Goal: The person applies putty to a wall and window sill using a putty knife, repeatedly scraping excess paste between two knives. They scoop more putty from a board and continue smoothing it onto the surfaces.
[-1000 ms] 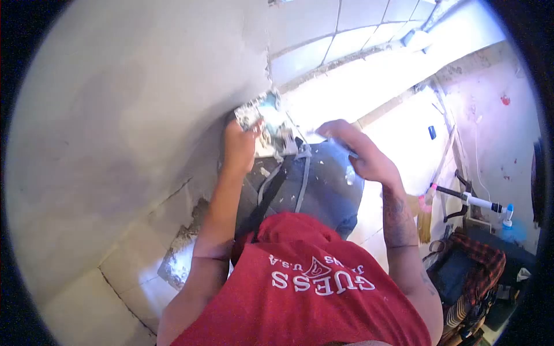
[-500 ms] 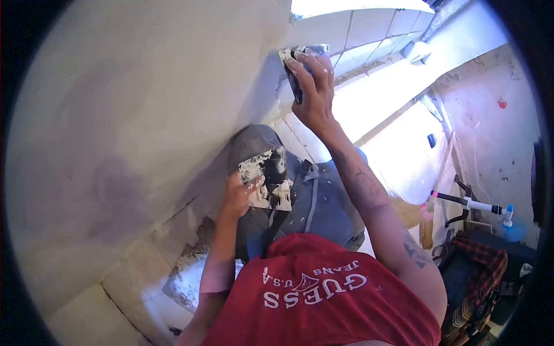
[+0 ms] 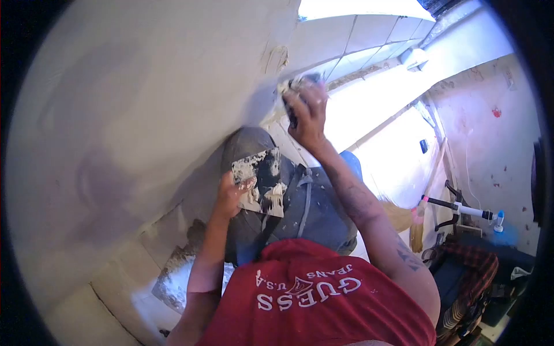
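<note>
A person crouched close to a pale wall presses a filler-smeared scraper against it, the right hand closed around the blade's handle with fingers spread along its back. The tool is blurred, so how flat the blade lies on the wall cannot be told. Lower down, the left hand grips the edge of a dark, square board tilted toward the person's knee, with lumps of white filler clinging near its lower edge.

The tilt looks like the chief hazard: the wet filler could slide off onto the grey trousers or the floor. A scraper pushed at too steep an angle would likely gouge the fresh skim or leave ridges, and the ragged broken patch low on the wall, close to the left elbow, could be knocked and shed more.

The red shirt carries white lettering, upside down in this view, reading "GUESS JEANS U.S.A." around a triangle mark. A straw broom leans against the far wall below white tiles; no other writing is legible.
</note>
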Motion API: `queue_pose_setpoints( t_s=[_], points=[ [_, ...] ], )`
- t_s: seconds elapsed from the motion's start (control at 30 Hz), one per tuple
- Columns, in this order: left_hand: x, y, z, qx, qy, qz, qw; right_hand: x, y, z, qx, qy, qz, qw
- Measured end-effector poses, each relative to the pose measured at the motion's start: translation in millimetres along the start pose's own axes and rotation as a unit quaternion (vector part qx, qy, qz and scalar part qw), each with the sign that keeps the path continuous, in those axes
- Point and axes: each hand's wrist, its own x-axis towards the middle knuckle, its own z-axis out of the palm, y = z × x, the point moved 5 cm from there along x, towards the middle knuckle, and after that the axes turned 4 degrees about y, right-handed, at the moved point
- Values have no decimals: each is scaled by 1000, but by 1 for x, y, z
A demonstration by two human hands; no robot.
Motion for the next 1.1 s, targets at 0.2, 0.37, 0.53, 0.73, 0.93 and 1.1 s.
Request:
queue_pose_setpoints(
  t_s=[0.2,0.37,0.53,0.73,0.93,1.1],
  points=[
    [-1,3,8,-135,6,-111,985,72,2,-5,-24,36,-44,998],
    [-2,13,14,-122,-2,-119,985,35,0,21,-38,41,-49,997],
    [-1,8,11,-112,7,-78,991,-19,-4,25,-39,-82,-14,996],
    [2,8,9,-95,-18,-77,992,32,-3,-9,-25,43,-21,999],
    [1,7,8,-77,-10,-96,992,85,-2,1,-64,70,-52,994],
    [-1,5,10,-95,6,-84,992,25,-1,19,-56,17,-37,998]
  ],
)
